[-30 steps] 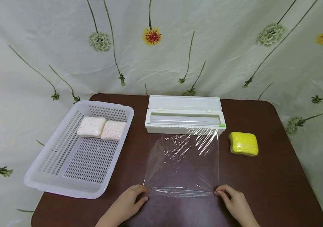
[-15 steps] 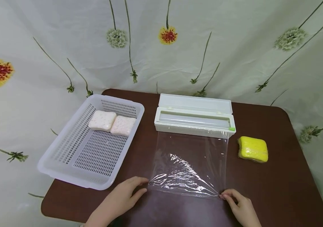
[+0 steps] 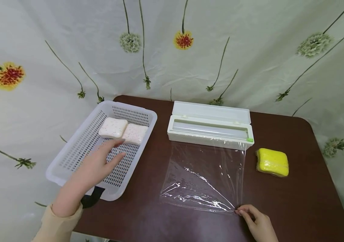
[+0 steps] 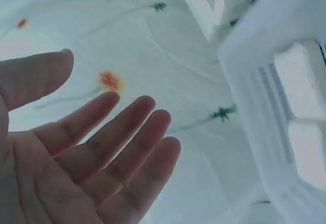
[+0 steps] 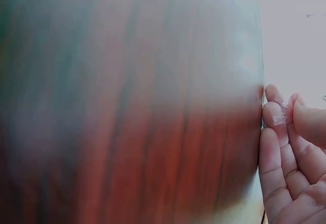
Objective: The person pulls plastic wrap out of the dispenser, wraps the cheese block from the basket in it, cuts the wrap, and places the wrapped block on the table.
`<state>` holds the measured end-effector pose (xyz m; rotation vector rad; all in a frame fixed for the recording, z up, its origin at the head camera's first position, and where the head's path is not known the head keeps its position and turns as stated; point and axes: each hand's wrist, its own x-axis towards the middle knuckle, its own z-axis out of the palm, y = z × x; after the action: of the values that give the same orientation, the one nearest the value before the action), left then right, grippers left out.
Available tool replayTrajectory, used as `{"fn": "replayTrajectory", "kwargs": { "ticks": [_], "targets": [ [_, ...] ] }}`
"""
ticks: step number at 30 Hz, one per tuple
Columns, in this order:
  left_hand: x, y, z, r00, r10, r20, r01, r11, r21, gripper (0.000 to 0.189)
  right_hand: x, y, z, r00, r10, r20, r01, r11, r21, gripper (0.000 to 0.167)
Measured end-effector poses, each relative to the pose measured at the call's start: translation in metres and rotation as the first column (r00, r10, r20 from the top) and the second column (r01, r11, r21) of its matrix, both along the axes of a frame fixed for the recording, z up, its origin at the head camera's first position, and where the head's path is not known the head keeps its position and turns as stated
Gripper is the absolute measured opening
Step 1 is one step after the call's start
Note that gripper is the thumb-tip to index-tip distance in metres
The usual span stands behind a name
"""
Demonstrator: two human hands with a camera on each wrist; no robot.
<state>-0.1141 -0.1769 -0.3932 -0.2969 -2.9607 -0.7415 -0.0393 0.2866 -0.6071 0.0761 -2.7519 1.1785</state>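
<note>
My left hand point(image 3: 96, 166) hovers over the white plastic basket point(image 3: 153, 118), its fingers stretched out and holding nothing; the left wrist view shows the palm point(image 4: 35, 178) bare. Two speckled soap bars, one white point(image 3: 113, 127) and one pinkish point(image 3: 136, 133), lie side by side in the basket beyond my fingertips. My right hand point(image 3: 258, 222) pinches the near right corner of a sheet of cling film point(image 3: 202, 178) between thumb and fingers. A bit of that film point(image 5: 278, 114) shows between the fingertips in the right wrist view. The sheet's near left corner lies loose on the table.
The film runs out of a white dispenser box point(image 3: 202, 138) with its lid raised and a green slider point(image 3: 250, 139) at the right. A yellow block in clear wrap point(image 3: 272, 162) lies on the brown table point(image 3: 305, 195). A flowered cloth point(image 3: 250, 60) hangs behind.
My left hand has let go of the film's left corner and moved left and up over the basket. My right hand still pinches its corner. The head view has shifted slightly.
</note>
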Motion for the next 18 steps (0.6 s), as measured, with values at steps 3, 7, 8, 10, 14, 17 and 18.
{"fn": "replayTrajectory", "kwargs": {
  "ticks": [3, 7, 8, 10, 14, 17, 18],
  "targets": [
    [-0.026, -0.016, 0.001, 0.996, 0.035, 0.086, -0.041, 0.997, 0.068, 0.054, 0.0, 0.0, -0.001, 1.0, -0.008, -0.005, 0.008, 1.0, 0.003, 0.025],
    [-0.063, -0.039, -0.007, 0.98, 0.088, 0.179, -0.111, 0.986, 0.121, 0.065, 0.0, 0.001, -0.003, 0.999, -0.007, -0.043, 0.007, 1.0, 0.006, 0.027],
    [-0.072, -0.045, -0.009, 0.976, 0.102, 0.192, -0.127, 0.984, 0.125, 0.068, 0.0, 0.001, -0.003, 0.999, -0.004, -0.054, 0.004, 1.0, 0.003, 0.028],
    [-0.09, -0.057, -0.015, 0.968, 0.145, 0.205, -0.17, 0.979, 0.11, 0.071, 0.0, 0.001, -0.005, 0.997, -0.002, -0.075, 0.002, 1.0, -0.006, 0.029],
    [-0.117, -0.079, -0.026, 0.948, 0.228, 0.222, -0.255, 0.961, 0.103, 0.077, 0.0, 0.0, -0.007, 0.995, -0.005, -0.098, 0.002, 1.0, -0.028, 0.03],
    [-0.13, -0.091, -0.038, 0.929, 0.267, 0.255, -0.309, 0.941, 0.14, 0.083, 0.0, -0.001, -0.008, 0.995, -0.005, -0.101, 0.001, 0.999, -0.034, 0.031],
    [-0.133, -0.095, -0.043, 0.926, 0.273, 0.263, -0.319, 0.936, 0.152, 0.086, 0.0, -0.001, -0.008, 0.995, -0.006, -0.098, 0.003, 0.999, -0.033, 0.031]
  ]
}}
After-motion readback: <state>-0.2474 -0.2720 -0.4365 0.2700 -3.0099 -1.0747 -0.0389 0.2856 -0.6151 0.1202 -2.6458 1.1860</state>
